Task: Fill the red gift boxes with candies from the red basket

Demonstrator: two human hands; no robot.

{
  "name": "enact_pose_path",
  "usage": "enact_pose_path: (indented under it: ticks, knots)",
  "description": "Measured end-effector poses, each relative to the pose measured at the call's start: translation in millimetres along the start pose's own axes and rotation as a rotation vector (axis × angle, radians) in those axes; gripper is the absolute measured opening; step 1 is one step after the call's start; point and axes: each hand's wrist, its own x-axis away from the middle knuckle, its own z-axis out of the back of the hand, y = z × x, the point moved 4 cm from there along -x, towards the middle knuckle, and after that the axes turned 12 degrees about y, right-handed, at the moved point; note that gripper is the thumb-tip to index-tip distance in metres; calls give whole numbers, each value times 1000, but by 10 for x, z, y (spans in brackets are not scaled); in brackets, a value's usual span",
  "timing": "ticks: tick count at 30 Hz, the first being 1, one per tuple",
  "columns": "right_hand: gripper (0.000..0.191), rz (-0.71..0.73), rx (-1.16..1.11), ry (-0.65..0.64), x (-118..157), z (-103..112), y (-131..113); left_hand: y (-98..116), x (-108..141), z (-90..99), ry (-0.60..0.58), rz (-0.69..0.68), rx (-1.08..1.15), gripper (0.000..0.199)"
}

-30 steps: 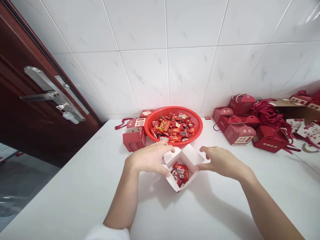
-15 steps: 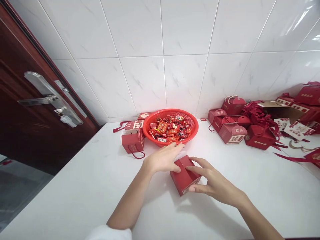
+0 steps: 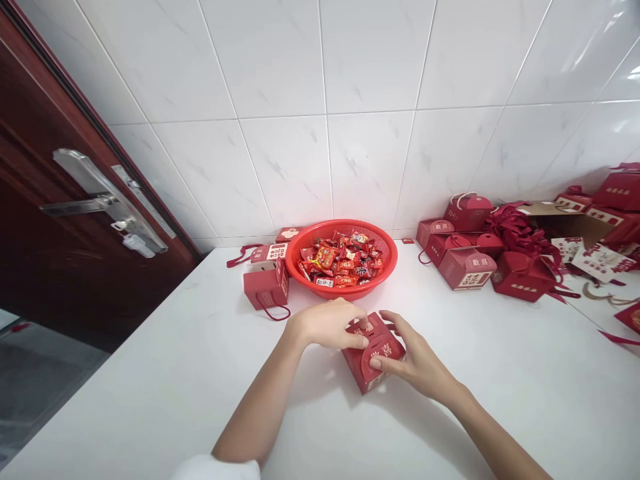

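Note:
A small red candy box (image 3: 359, 371) stands on the white table in front of me, its rounded top flaps with gold lettering folded down over the top. My left hand (image 3: 333, 325) reaches over its left side, thumb and bent fingers gripping a flap. From the right, my right hand (image 3: 417, 360) holds the box, thumb on the front flap and fingers at the far right edge. Just behind the box is a red plastic basket (image 3: 303, 283) filled with wrapped candies (image 3: 345, 257).
Left of the basket sits another red box (image 3: 265, 288) with a cord handle, beside a flat printed one (image 3: 267, 253). More red boxes (image 3: 465, 268), dark red ribbons (image 3: 520, 230) and printed cards (image 3: 603, 261) crowd the right. A tiled wall (image 3: 370, 160) borders the back; a door (image 3: 55, 260) is at left.
The box's rounded, lettered flaps now lie over its top, where plain red inner flaps showed before. My left fingers have curled in, and my right thumb has moved up onto the front flap.

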Motion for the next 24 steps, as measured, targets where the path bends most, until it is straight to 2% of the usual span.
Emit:
enact_pose_path:
  ticks: [3,6,10,13,15,20,22,24]
  knots:
    - [79,-8,20,11,-44,8,43,5,2,-1,-21,5,30,23]
    - [73,50,116,91,-59,44,41,6,-41,-20,38,49,-12,24]
    - [65,282,354,240,20,45,-42,20,-137,-123,110,58,4,17]
    - [74,427,505,271,98,-39,-55,47,-205,-204,160,11,73,15]
    - [75,441,572,310,117,-90,-20,52,-239,-234,190,19,68,18]
    - [55,457,639,422,96,-126,46,93,-262,-216,186,22,44,20]
    - [52,458,632,448,68,-36,78,113,-228,-171,154,-17,56,27]
    - [51,422,622,511,30,188,148,110,-168,-95,144,-47,67,39]
